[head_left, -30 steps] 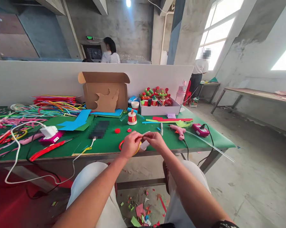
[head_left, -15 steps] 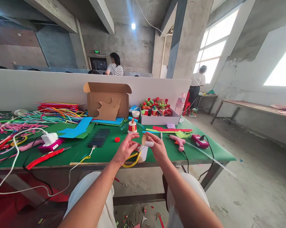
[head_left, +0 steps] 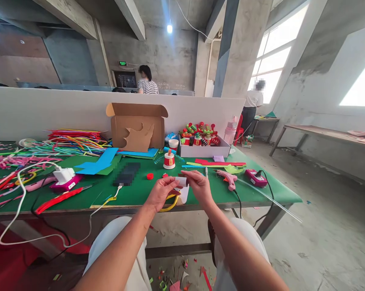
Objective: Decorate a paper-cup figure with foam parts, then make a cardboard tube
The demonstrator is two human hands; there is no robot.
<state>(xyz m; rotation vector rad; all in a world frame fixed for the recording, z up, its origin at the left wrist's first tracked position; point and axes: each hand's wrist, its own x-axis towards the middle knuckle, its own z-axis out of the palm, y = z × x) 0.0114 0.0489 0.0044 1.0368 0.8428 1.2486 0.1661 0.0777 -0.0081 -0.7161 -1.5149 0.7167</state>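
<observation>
My left hand (head_left: 162, 193) is closed, pinching one end of a small white paper strip (head_left: 181, 182) between thumb and fingers. At the strip's other end my right hand (head_left: 198, 186) is closed on it too. The strip looks slightly curved, with a darker edge at its right side. Beneath my hands lie yellow-handled scissors (head_left: 170, 207), partly hidden, and a white piece (head_left: 184, 195) at the table edge. Just beyond stands a red and white paper cup figure (head_left: 169, 161) with coiled blue arms. A small red cap (head_left: 149, 176) lies left of my hands.
A pink glue gun (head_left: 229, 180) and a purple power socket (head_left: 255, 179) lie to the right. Behind are a box of finished figures (head_left: 205, 151) and an open cardboard box (head_left: 136, 135). Leftward are a phone (head_left: 127, 174), a red craft knife (head_left: 59, 200) and pipe cleaners (head_left: 76, 141).
My left hand has moved in and closed on the white paper strip, which only my right hand held before. The strip has been turned and now spans both hands.
</observation>
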